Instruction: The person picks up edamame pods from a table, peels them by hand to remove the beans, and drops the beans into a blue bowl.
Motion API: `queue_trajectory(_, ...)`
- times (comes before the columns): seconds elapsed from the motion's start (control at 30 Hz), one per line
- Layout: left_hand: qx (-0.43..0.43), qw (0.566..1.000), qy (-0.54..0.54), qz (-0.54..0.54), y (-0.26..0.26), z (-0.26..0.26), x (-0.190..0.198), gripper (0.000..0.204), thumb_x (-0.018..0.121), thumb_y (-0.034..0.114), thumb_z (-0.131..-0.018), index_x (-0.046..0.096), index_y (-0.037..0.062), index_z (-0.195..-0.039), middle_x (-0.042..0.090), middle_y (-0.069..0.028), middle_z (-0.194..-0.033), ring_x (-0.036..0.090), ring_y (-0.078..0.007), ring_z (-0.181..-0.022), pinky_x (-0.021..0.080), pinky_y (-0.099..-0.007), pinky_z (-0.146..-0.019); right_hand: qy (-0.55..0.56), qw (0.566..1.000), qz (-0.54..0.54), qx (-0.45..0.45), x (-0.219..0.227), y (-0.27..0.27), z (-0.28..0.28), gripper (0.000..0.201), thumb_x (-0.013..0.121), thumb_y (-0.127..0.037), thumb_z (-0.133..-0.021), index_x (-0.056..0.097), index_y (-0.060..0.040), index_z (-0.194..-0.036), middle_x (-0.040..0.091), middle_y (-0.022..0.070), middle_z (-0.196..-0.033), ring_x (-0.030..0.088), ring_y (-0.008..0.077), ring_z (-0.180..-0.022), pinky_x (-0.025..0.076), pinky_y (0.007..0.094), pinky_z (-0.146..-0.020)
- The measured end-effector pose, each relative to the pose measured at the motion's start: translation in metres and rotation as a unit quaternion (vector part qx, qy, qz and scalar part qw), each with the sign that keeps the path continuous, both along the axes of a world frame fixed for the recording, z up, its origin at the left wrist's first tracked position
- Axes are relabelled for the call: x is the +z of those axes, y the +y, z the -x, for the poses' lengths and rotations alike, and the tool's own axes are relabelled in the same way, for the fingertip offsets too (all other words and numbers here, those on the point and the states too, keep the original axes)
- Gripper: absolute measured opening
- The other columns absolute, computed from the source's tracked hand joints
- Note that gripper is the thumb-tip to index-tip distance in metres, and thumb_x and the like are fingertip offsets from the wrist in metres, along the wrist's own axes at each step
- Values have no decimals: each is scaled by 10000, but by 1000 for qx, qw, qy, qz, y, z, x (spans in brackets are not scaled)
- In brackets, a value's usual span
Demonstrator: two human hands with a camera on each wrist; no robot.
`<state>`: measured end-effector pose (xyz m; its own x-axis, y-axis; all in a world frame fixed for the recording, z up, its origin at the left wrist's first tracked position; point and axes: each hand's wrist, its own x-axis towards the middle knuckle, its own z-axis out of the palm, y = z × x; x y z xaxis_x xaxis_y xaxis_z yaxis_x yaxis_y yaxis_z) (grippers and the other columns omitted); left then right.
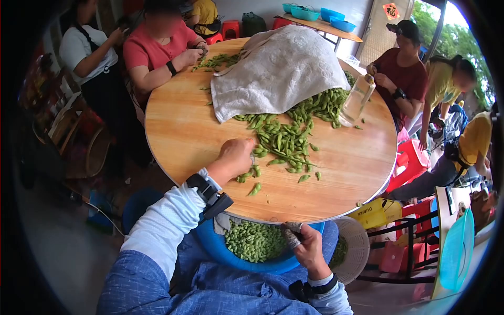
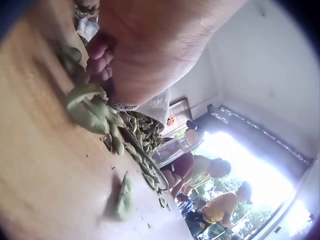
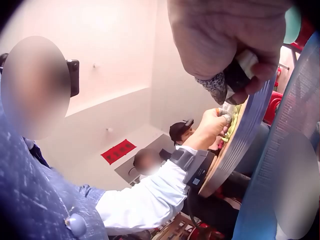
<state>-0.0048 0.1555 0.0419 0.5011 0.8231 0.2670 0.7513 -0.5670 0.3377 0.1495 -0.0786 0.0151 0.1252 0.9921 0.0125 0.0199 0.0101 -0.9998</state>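
Observation:
My left hand (image 1: 235,157) is at the near edge of a heap of green soybean pods (image 1: 286,139) on the round wooden table (image 1: 210,194). In the left wrist view its fingers (image 2: 101,65) curl in among the pods, their tips partly hidden. My right hand (image 1: 311,253) is at the table's front edge, over a blue basin (image 1: 207,244) of shelled green beans (image 1: 254,241). Grey, worn-looking coverings wrap its thumb and finger ends (image 3: 216,86). Its fingers are loosely bent, and no pod shows between them.
A grey towel (image 1: 283,68) covers much of the heap. A clear bottle (image 1: 357,100) stands at its right. Several people sit or stand around the table. A white basket (image 1: 353,252) is by my right knee, beside a yellow bag (image 1: 375,212) and red stools (image 1: 409,163).

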Motion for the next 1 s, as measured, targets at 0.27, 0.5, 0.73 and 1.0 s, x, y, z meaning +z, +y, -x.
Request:
queue_trajectory(0.27,-25,573,-619,536,-90,27,9,103,520,60,-799,551,49,-896,602,-111,-770,584,-170,-650,489,-264,-562,146,988,19,37,14,19,11,263,553,-71,-807,521,28,-1049,574,29,-916,514,91,-846,403,218,-764)
queue_trajectory(0.5,-36,554,-614,561,-155,19,-12,174,596,125,-768,553,73,-928,594,-44,-813,571,-130,-688,464,-239,-603,224,970,27,89,14,28,20,219,551,-110,-816,532,1,-1004,565,-3,-907,496,68,-812,391,202,-724)
queue_trajectory(0.73,-40,555,-600,574,-166,21,-5,170,605,127,-763,547,62,-909,584,-37,-740,554,-109,-619,452,-223,-540,277,955,44,100,9,20,20,168,553,-95,-809,573,-25,-961,585,-30,-850,493,46,-708,376,184,-625)
queue_trajectory(1.0,-32,536,-602,591,-169,22,-2,118,586,88,-773,538,50,-874,583,-54,-691,560,-117,-569,467,-220,-518,293,948,25,122,16,16,19,186,538,-67,-811,557,2,-982,593,17,-903,535,83,-808,407,207,-723)
